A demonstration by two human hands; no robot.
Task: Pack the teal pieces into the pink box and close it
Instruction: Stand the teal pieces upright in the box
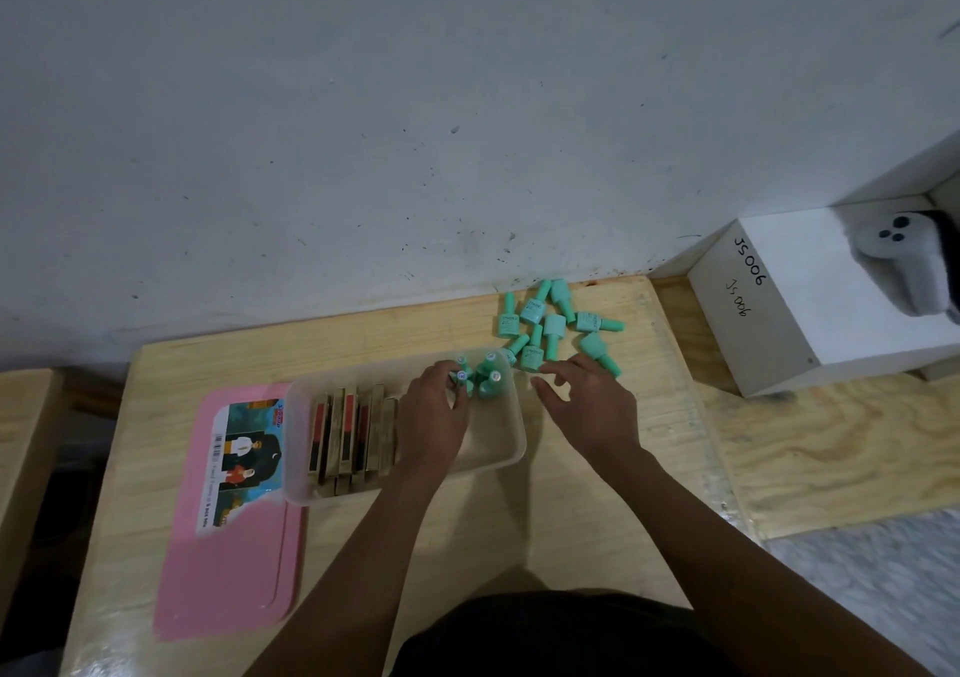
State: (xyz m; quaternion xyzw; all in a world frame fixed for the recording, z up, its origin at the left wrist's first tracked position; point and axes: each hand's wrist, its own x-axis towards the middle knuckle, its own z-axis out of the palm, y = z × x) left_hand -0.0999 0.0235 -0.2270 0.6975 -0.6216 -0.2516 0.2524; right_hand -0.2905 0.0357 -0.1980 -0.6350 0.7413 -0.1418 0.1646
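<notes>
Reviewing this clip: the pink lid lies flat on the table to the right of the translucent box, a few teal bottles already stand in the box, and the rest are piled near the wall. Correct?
Not quite. In the head view the pink lid lies flat to the left of the translucent box, not the right. The rest holds: a few teal bottles stand in the box, and the others are piled near the wall.

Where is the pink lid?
In the head view, the pink lid lies flat on the wooden table, just left of the clear box.

Workshop-like: plywood bench [571, 494], scuffed wall [363, 131].
</notes>
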